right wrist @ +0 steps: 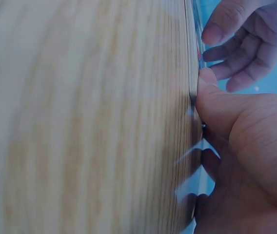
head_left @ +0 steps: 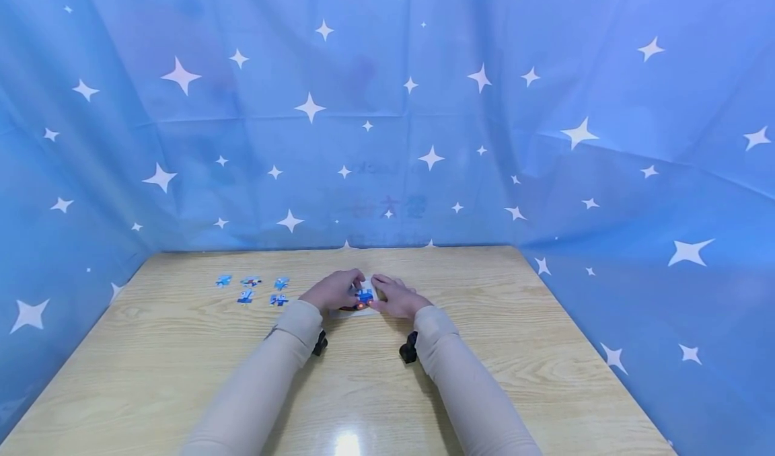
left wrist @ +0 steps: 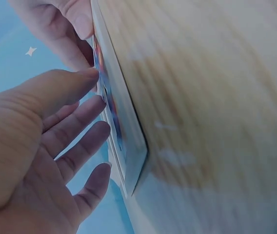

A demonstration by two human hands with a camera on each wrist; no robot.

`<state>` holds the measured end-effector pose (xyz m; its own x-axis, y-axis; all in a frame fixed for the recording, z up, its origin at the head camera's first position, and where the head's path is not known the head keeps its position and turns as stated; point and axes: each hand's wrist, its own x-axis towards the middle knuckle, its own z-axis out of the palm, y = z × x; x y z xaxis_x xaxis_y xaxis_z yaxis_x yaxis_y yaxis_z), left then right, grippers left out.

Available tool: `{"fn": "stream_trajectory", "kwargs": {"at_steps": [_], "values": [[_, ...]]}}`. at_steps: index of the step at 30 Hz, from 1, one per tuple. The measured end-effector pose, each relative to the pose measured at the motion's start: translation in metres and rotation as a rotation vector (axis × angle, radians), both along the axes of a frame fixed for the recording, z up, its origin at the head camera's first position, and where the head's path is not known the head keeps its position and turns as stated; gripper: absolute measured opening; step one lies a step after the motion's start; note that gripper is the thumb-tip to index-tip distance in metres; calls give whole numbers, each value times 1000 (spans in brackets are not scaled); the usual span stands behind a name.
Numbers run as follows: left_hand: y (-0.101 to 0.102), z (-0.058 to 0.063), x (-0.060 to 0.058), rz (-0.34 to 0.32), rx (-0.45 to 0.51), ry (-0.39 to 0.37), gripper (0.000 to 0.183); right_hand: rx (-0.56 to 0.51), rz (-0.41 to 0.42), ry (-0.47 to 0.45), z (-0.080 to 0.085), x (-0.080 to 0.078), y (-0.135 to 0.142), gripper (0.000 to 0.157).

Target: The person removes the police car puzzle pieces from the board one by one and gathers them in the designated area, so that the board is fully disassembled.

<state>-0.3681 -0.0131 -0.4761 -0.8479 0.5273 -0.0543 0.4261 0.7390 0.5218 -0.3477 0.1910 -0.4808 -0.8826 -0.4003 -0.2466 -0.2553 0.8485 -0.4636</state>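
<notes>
A flat jigsaw puzzle board (head_left: 354, 313) with a pale border and a blue and red picture lies between both hands. At its left side is my left hand (head_left: 339, 289), fingers spread and slightly bent, thumb tip and fingertips right at the picture surface. My right hand (head_left: 396, 296) lies along the board's right edge. Its thumb (right wrist: 207, 80) touches the near part of that edge, while the other fingers bend down on the far side, close to the tabletop. Part of the picture is hidden beneath the hands.
Several loose blue puzzle pieces lie left of the board, among them one piece (head_left: 279, 300) nearest the left wrist and another piece (head_left: 223, 280) farthest left. The wooden table (head_left: 484, 375) meets a blue star-patterned curtain (head_left: 387, 140) at the back and sides.
</notes>
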Motion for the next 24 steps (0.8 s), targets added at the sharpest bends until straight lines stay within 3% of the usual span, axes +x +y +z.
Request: {"fn": "stream_trajectory", "kwargs": {"at_steps": [13,24], "values": [[7,1,4,-29,-19,90,36,0,2,4,-4,-2,0,69],[11,2,3,-16,5,132,33,9,0,-12,-6,-5,1,69]]}}
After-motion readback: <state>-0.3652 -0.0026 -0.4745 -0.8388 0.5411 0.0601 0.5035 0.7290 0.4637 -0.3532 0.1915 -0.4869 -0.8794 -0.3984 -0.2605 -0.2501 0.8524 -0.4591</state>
